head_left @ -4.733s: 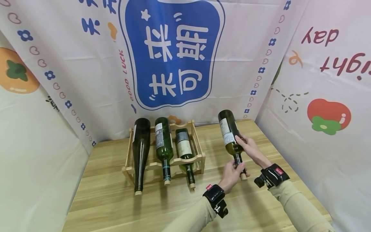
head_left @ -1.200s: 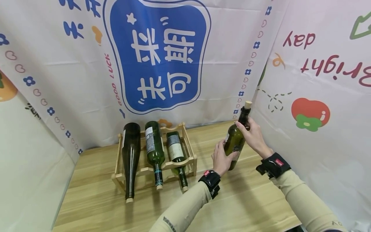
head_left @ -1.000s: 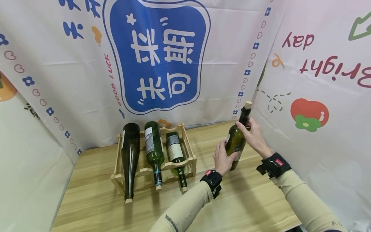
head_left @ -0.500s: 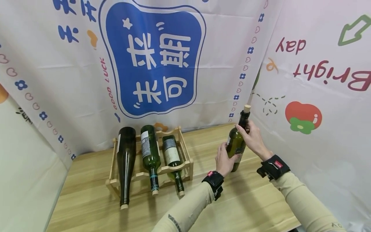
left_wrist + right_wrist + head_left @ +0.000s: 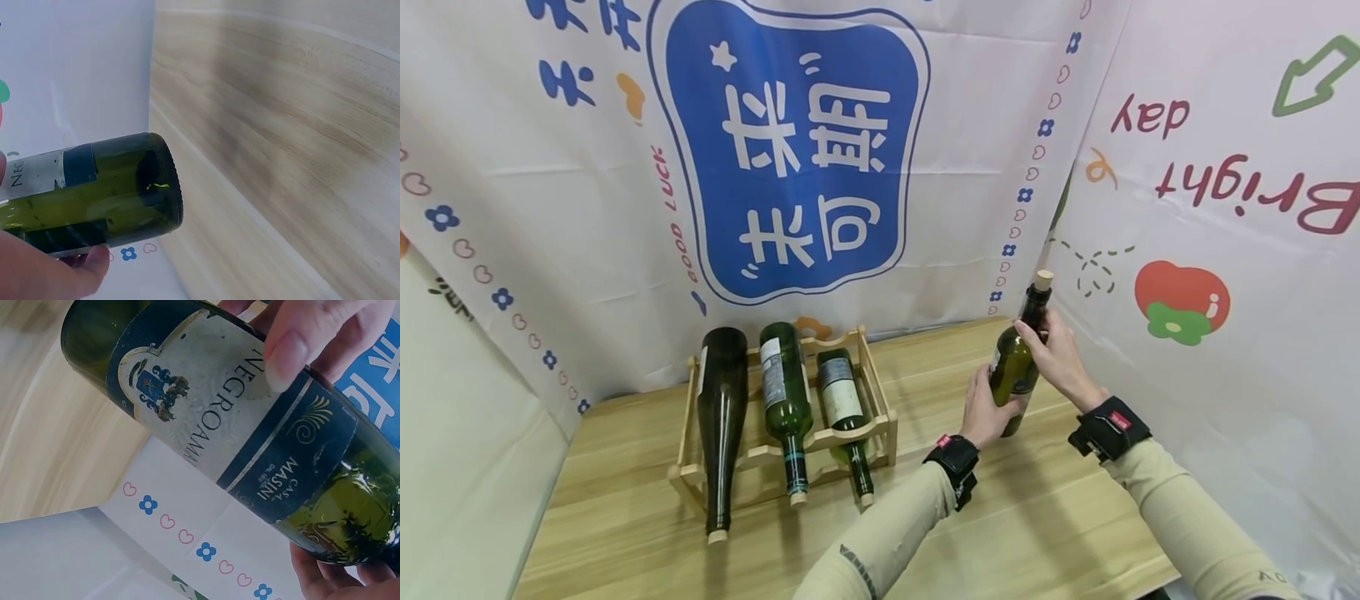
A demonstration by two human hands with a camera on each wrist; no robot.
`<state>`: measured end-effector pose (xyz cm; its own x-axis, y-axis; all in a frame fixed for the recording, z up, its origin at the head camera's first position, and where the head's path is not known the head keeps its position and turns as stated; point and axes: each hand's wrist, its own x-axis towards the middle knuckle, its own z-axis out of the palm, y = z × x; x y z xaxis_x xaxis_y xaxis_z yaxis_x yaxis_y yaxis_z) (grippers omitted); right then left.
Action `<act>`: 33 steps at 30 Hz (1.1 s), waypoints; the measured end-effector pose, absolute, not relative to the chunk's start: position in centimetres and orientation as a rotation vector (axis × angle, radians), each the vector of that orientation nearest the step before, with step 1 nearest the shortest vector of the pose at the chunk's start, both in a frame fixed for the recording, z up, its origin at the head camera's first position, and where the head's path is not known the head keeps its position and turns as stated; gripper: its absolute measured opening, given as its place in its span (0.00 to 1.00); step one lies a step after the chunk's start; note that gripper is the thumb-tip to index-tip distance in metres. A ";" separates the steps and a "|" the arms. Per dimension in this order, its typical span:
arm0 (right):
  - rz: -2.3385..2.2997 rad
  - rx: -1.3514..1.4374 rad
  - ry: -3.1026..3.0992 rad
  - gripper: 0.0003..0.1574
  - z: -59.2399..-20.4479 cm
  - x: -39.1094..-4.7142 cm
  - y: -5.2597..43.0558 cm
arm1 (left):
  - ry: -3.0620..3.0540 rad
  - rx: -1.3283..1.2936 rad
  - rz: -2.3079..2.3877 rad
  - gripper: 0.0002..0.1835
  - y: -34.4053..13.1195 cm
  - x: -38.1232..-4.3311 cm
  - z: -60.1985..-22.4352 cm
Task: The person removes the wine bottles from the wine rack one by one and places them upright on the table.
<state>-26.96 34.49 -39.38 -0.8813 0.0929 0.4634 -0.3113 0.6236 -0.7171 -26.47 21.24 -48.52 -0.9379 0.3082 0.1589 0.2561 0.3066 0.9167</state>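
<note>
Three bottles (image 5: pixel 788 410) on rack (image 5: pixel 827 437); fourth bottle (image 5: pixel 1013 360) to right.

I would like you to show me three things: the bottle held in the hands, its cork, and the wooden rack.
Held bottle (image 5: pixel 215 419): right wrist view, on its pale label.
Cork (image 5: pixel 1043 280): head view, on its exposed side.
Wooden rack (image 5: pixel 826 438): head view, on its front rail.

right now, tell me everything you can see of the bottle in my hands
The bottle is green, see-through, apparently glass, with a dark neck and a cork in its mouth. Its worn white and blue label reads CASA MASINI and NEGROAMA, ending hidden. It is held neck up, tilted, right of the rack, its bottom seemingly off the table. The left hand grips its body, the right hand its lower neck.
</note>
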 end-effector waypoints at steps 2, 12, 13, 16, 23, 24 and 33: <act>1.177 0.177 -2.384 0.27 -39.8 -27.3 34.9 | 2.491 0.568 1.724 0.40 21.2 -26.6 -48.5; 1.188 0.181 -2.404 0.30 -41.1 -27.7 35.9 | 2.331 0.598 1.665 0.48 21.6 -27.5 -49.0; 1.184 0.180 -2.408 0.30 -41.2 -27.7 35.9 | 2.300 0.604 1.690 0.47 21.7 -27.6 -49.1; 1.170 0.185 -2.407 0.27 -41.6 -27.7 36.1 | 2.201 0.598 1.753 0.45 21.9 -27.8 -49.6; 1.181 0.203 -2.374 0.27 -42.1 -27.9 36.5 | 2.126 0.534 1.744 0.49 22.0 -27.9 -49.8; 1.184 0.207 -2.370 0.27 -42.1 -28.0 36.5 | 2.126 0.535 1.742 0.49 22.0 -28.0 -49.8; 1.171 0.228 -2.371 0.26 -42.5 -28.3 36.6 | 2.152 0.510 1.695 0.53 22.0 -28.3 -49.9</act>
<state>-28.34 36.61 -42.46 -0.8698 0.0617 0.4895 -0.3511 0.6196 -0.7020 -28.26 22.04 -49.93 -0.8728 0.4852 -0.0530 0.0623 0.2184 0.9739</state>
